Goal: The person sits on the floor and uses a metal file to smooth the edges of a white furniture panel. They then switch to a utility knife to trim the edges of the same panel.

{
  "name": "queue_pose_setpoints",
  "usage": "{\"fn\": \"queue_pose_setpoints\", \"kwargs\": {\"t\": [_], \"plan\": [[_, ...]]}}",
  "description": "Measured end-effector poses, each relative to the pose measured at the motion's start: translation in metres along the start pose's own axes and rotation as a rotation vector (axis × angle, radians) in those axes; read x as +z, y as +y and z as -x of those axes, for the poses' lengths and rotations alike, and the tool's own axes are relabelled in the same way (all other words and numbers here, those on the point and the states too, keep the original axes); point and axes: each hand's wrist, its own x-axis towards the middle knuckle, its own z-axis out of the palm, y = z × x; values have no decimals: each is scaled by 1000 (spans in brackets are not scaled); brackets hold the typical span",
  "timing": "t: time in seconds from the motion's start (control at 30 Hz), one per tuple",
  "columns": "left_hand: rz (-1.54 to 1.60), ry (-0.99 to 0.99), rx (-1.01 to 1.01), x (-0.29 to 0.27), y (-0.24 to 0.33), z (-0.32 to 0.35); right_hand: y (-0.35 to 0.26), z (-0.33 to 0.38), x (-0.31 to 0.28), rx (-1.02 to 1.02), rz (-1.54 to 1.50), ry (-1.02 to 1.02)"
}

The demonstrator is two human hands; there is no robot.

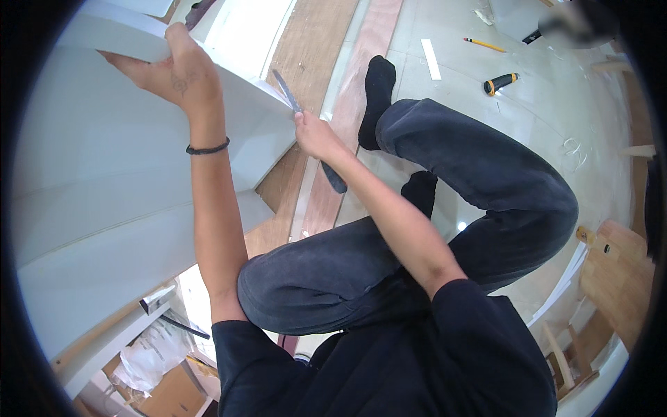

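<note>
A large white panel piece (90,132) stands on the left, its upper edge running toward the middle of the view. My left hand (186,75) grips that edge, thumb and fingers on either side of it. My right hand (317,135) is closed round a long, narrow tool that looks like a file (285,87). Its grey metal end points up and away, close to the panel's edge corner; I cannot tell if they touch. The dark, rounded other end sticks out below my right wrist.
Wooden boards (306,42) lie on the tiled floor under the panel. Farther right are a pencil (484,45), an orange-and-black utility knife (501,84) and a white strip (431,59). Wooden furniture (615,278) stands at lower right; a cardboard box (174,397) and plastic bag (154,353) are lower left.
</note>
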Motion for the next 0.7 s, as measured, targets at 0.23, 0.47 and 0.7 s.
{"fn": "queue_pose_setpoints", "kwargs": {"t": [0.23, 0.47, 0.7], "plan": [[47, -14, -128, 1, 13, 3, 11, 28, -4, 59, -82, -70], [58, 34, -170, 5, 17, 7, 29, -27, 11, 116, 80, 21], [-522, -320, -262, -13, 7, 96, 26, 23, -18, 140, -184, 116]]}}
